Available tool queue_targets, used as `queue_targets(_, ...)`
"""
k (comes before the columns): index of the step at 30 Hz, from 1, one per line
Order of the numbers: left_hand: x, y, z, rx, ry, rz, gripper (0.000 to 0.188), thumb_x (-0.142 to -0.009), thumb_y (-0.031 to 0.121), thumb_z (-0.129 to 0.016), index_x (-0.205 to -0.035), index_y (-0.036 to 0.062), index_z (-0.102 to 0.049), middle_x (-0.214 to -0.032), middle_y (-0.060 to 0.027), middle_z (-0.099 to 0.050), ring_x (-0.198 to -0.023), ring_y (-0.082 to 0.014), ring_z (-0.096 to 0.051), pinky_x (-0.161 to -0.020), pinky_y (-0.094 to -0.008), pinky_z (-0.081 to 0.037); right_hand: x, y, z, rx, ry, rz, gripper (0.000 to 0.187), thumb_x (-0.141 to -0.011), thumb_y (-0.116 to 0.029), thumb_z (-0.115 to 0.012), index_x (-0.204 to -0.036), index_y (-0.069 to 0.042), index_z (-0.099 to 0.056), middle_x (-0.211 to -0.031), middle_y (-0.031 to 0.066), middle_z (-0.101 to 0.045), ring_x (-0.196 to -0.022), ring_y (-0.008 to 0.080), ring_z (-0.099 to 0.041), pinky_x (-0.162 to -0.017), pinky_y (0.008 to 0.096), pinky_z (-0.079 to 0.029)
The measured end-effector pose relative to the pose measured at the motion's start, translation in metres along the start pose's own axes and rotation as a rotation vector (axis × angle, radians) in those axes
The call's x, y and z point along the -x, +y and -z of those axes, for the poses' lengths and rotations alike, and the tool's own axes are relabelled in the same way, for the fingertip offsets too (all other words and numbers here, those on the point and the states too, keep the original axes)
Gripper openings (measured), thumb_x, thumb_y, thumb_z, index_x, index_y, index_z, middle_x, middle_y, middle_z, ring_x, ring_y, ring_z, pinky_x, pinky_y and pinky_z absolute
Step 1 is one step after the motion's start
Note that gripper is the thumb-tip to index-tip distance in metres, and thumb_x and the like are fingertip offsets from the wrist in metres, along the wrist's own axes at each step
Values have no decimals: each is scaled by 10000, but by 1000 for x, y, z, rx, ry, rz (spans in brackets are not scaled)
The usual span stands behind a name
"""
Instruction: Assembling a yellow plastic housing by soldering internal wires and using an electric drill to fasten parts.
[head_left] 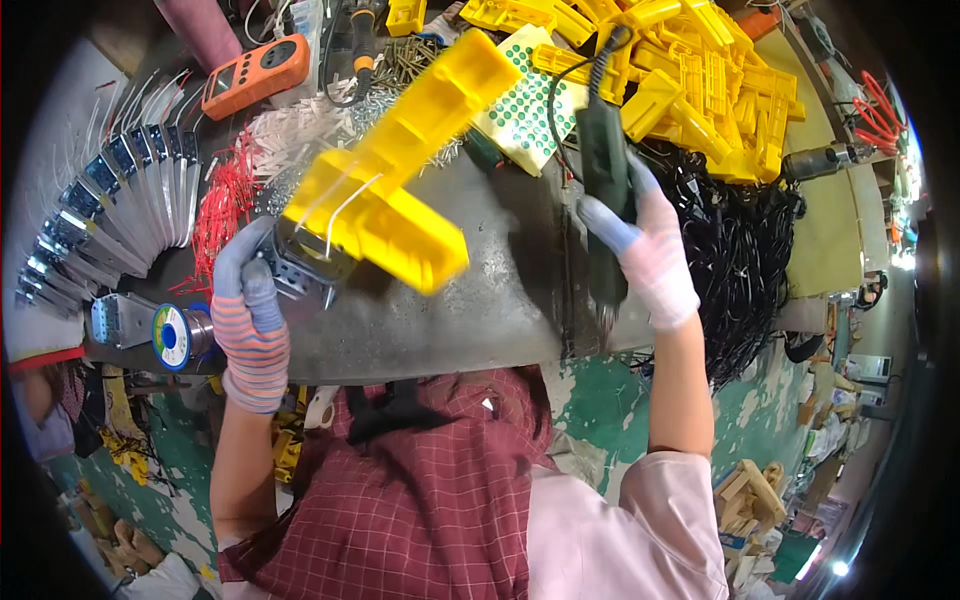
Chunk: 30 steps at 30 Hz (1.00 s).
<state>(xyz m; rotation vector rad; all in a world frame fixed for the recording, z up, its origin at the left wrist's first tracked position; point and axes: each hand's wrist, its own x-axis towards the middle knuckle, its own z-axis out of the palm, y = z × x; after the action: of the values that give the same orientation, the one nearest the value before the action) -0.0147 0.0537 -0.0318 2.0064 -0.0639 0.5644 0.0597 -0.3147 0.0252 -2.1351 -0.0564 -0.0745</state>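
My left hand, in a striped knit glove, is closed round a dark boxy part with metal edges. White wires run from that part across a yellow plastic housing, which is held up with it and partly blurred. On the right, my gloved right hand grips a dark corded electric screwdriver, its bit pointing down towards the table's near edge. The screwdriver stands apart from the housing. How the boxy part joins the housing is unclear.
Yellow housings pile at the back right, above black cables. A sheet of green round stickers lies mid-table. Leftward are red wires, loose screws, an orange meter, a solder spool and wired metal parts.
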Motion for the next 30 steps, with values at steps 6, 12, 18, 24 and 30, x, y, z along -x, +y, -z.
queue_targets(6, -10, 8, 0, -229, -540, -172, 218, -936, 172, -590, -1123, 87, -661, -942, -130, -642, -836, -326, -630, -752, -394, -505, -63, 22, -15, 822, 136, 53, 819, -807, -440, -761, -1443, -31, -445, -1236, 257, -633, -1128, 389, -617, -961, 421, -490)
queue_targets(12, -2, 41, -15, -561, -356, -392, 308, -839, 302, -685, -1079, 112, -648, -1111, -119, -601, -1060, -350, -565, -941, -477, -436, -36, -1, -16, 844, 214, 290, 468, -848, -357, -723, -1223, -88, -639, -1088, 168, -674, -950, 365, -636, -850, 446, -510)
queue_targets(18, 19, 43, -50, -499, -424, -372, 327, -748, 243, -740, -1019, 107, -620, -1213, -163, -572, -1150, -414, -529, -1024, -553, -411, 28, -39, -73, 434, -313, 595, 211, -837, -231, -695, -1014, -117, -689, -903, 97, -623, -887, 303, -607, -768, 425, -483)
queue_targets(24, 29, 27, -44, -244, -401, -635, 196, -793, 156, -702, -944, 138, -578, -1127, -78, -580, -1120, -342, -548, -1050, -598, -407, 34, -23, -86, 505, -264, 640, 139, -769, -221, -705, -877, -152, -651, -854, 56, -581, -834, 274, -579, -779, 392, -462)
queue_targets(30, 24, 33, -48, -262, -510, -647, 143, -852, 215, -680, -961, 169, -600, -1063, -30, -597, -1095, -284, -558, -1056, -583, -410, 27, -16, -66, 509, -16, 702, 115, -751, -216, -647, -853, -163, -645, -897, 46, -613, -915, 276, -606, -909, 466, -465)
